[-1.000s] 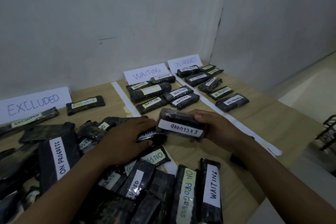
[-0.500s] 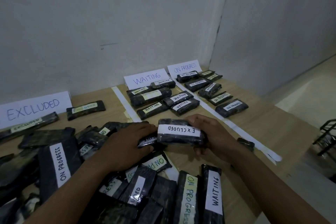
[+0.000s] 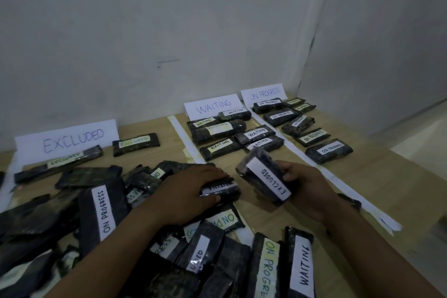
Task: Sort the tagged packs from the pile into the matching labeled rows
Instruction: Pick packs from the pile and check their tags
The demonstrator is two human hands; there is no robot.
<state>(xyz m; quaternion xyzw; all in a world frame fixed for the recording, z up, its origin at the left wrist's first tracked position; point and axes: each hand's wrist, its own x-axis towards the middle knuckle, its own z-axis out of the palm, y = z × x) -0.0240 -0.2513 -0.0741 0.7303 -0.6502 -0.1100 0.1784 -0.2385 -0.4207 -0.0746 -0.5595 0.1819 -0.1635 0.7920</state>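
My right hand (image 3: 307, 191) has swung the EXCLUDED pack (image 3: 263, 176) from crosswise to angled, far end raised toward the rows. It is now apart from my left hand (image 3: 186, 191), which now grips a WAITING pack (image 3: 222, 189).

Left hand (image 3: 188, 191) palm-down, fingers and thumb clamping WAITING pack (image 3: 225, 187); right hand (image 3: 309, 191) off surface, gripping EXCLUDED pack (image 3: 263, 176).

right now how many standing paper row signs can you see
3. The EXCLUDED sign stands at far left, the WAITING sign in the middle, and the ON PROGRESS sign just right of it. None looks covered, though more could stand outside the view.
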